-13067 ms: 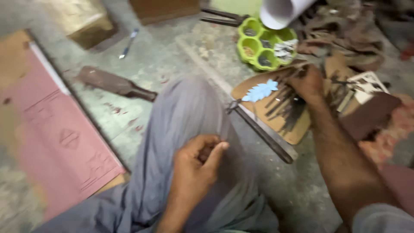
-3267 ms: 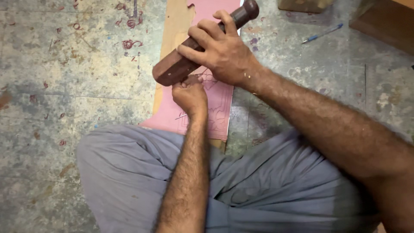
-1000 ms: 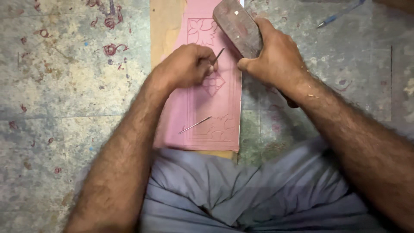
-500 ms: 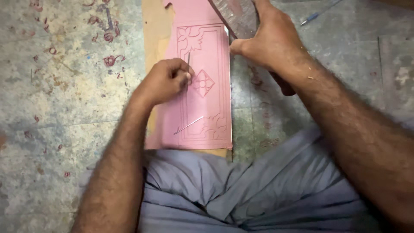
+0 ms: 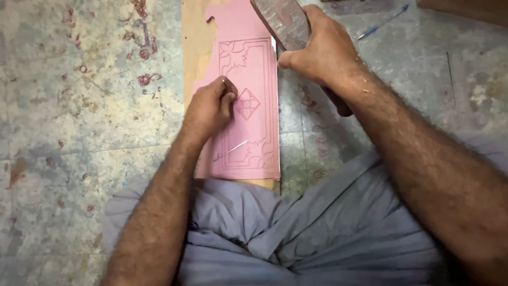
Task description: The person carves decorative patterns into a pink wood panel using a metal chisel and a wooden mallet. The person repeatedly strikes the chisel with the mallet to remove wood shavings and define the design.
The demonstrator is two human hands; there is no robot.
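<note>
Stained grey concrete floor [image 5: 69, 106] on the far left carried red smears and marks. Next over, a wooden board [image 5: 194, 47] lay flat on the floor with a pink pattern sheet [image 5: 254, 74] stuck on top, long and rectangular, edge torn at upper left, printed with a bordered frame, leaf motifs at the corners and a small diamond [image 5: 246, 103] in the middle. The left hand [image 5: 209, 108] sat curled on the sheet just left of the diamond, fingers pinched shut around a thin metal chisel [image 5: 224, 83], only its top end showing. A loose thin metal tool [image 5: 230, 150] lay on the lower part of the sheet, below that hand. Right of the sheet, the right hand [image 5: 323, 50] was wrapped tight around a brown wooden mallet [image 5: 283, 21], raised above the top of the board. Blue pen [image 5: 382, 22] lay on the floor at upper right. Grey fabric [image 5: 296, 238] of the person's clothing covered the bottom, overlapping the board's near end.
</note>
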